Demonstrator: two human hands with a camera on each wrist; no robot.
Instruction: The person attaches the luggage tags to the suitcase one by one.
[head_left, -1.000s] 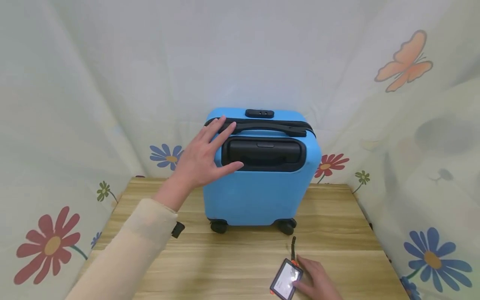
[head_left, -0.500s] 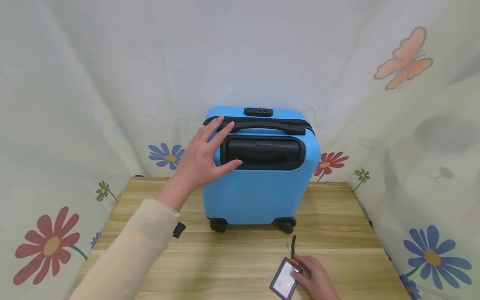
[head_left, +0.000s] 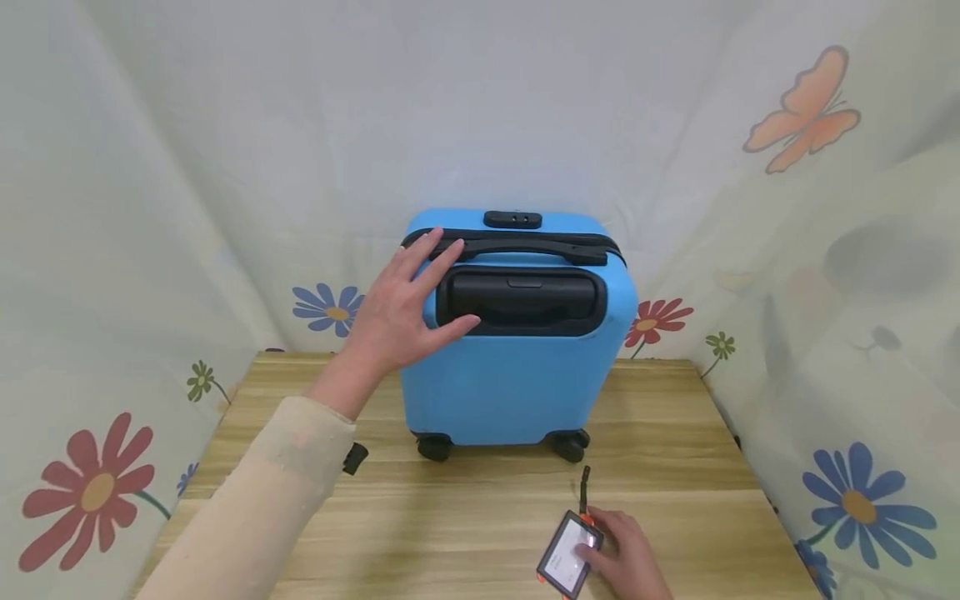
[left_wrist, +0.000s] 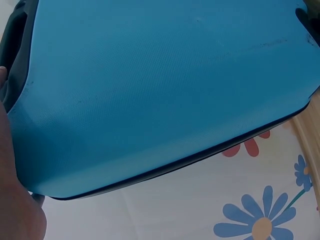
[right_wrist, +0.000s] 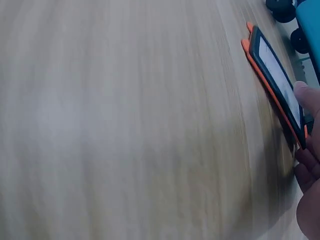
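Note:
A light-blue suitcase point(head_left: 510, 387) stands upright on its black wheels, with a black carry handle point(head_left: 517, 247) across its top and a recessed black panel below. My left hand point(head_left: 397, 317) rests on its upper left corner, fingers spread near the handle's end. In the left wrist view, the suitcase point(left_wrist: 150, 95) fills most of the frame. Near the table front, my right hand point(head_left: 630, 554) pinches a luggage tag point(head_left: 561, 562) with a white card, dark frame and black strap point(head_left: 584, 492). The right wrist view shows the tag's orange backing point(right_wrist: 265, 75) and the thumb point(right_wrist: 305, 95) on its face.
The suitcase stands on a wood-grain table point(head_left: 465, 517). A small black object point(head_left: 355, 458), partly hidden by the left sleeve point(head_left: 262, 500), lies left of the wheels. Pale curtains point(head_left: 300, 167) printed with flowers and a butterfly hang around the back and sides.
My right thumb has shifted slightly up and left on the tag's face. The left hand stays on the suitcase corner. The head view has tilted slightly.

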